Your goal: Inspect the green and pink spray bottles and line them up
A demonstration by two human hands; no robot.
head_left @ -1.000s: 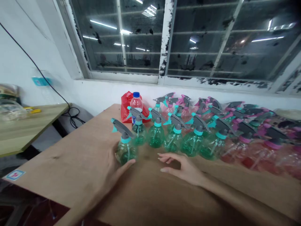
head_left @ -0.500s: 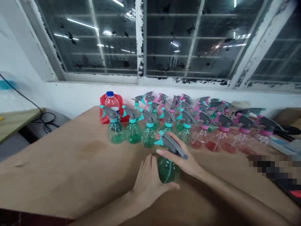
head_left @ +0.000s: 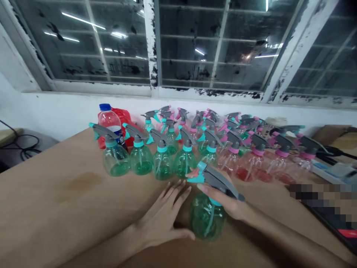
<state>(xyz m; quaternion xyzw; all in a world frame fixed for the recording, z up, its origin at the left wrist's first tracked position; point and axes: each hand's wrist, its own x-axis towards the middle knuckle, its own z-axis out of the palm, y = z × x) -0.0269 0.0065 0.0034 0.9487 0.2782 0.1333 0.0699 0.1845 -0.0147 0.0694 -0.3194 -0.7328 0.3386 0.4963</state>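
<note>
A green see-through spray bottle (head_left: 206, 220) with a grey and turquoise trigger head stands at the front, its dip tube showing inside. My right hand (head_left: 233, 203) is wrapped round its neck, just under the spray head; part of the fingers is hidden behind that head. To the left of the bottle, my left hand (head_left: 160, 219) is open with fingers spread, apart from the bottle's side. Beyond both hands stands a row of green spray bottles (head_left: 163, 165) with turquoise collars, holding a little liquid. Pink-collared spray bottles (head_left: 251, 165) continue that row to the right.
A clear bottle with a blue cap (head_left: 105, 118) stands by a red plastic bag (head_left: 125, 119) at the back left. More spray bottles fill the space toward the wall. A dark, partly blurred object lies on the wooden table (head_left: 41, 197) at the right. Black cables (head_left: 28, 147) hang at far left.
My left hand has come away from the green bottle and opened out to the left. The bottle, in my right hand, appears nearer and further right; the whole view has also shifted.
</note>
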